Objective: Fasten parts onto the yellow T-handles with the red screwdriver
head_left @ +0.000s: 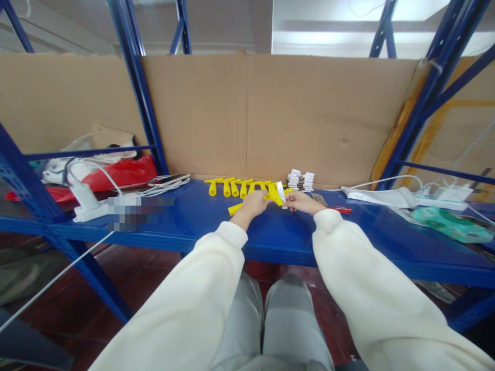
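My left hand is closed on a yellow T-shaped plastic piece, just above the blue shelf top. At its right end my right hand pinches a small white strip, which lies against the yellow piece. Whether the two are joined I cannot tell. Several more yellow T-shaped pieces stand in a row behind my left hand. Another yellow piece pokes out beside that hand, partly hidden by it. Behind my right hand sits a stack of white notched pieces.
A red tool lies right of my right hand. Farther right are a white power strip and a green packet. At left are a white power strip, coiled cable and red bag. Cardboard backs the shelf.
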The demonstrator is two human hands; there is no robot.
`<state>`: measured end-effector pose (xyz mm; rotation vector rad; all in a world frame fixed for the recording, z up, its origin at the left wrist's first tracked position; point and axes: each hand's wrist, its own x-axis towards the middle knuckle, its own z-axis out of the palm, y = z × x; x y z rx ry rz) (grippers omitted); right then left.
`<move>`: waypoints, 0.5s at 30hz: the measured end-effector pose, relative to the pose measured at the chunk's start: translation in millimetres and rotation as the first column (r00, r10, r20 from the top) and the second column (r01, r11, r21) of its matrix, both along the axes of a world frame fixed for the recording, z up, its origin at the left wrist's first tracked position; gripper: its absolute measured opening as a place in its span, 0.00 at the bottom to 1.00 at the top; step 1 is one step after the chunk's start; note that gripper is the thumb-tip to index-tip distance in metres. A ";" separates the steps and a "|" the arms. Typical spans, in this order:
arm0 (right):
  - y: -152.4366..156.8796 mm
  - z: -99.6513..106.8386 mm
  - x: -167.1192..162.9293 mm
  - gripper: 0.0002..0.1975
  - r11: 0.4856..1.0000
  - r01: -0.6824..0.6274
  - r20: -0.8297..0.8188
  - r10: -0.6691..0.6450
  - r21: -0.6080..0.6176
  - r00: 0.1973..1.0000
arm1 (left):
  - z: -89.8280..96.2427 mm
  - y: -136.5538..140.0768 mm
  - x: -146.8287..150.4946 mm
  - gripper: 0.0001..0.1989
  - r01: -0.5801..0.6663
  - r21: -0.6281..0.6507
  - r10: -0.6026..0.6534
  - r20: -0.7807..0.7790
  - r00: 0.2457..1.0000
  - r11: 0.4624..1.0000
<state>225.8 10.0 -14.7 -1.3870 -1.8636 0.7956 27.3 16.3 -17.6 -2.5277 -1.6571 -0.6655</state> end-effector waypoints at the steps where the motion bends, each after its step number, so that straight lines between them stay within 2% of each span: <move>1: 1.3 1.7 -2.4 0.06 1.000 0.013 0.029 -0.013 -0.012 0.999 | 0.5 -0.6 2.3 0.16 -0.008 0.000 0.008 0.003 1.000 1.000; 4: 4.6 8.5 -8.5 0.09 0.995 0.086 0.113 -0.080 -0.049 0.990 | 1.2 -1.2 5.9 0.16 -0.008 0.000 0.008 0.010 1.000 1.000; 8: 3.9 12.2 -11.4 0.12 0.982 0.183 0.065 -0.181 -0.038 0.981 | 0.1 -0.3 2.5 0.16 0.006 -0.002 -0.006 -0.010 1.000 1.000; 15: -6.0 5.7 -6.6 0.15 0.995 0.099 -0.112 -0.096 0.022 0.989 | -4.0 -0.9 -1.9 0.15 0.029 -0.011 -0.030 -0.126 0.992 1.000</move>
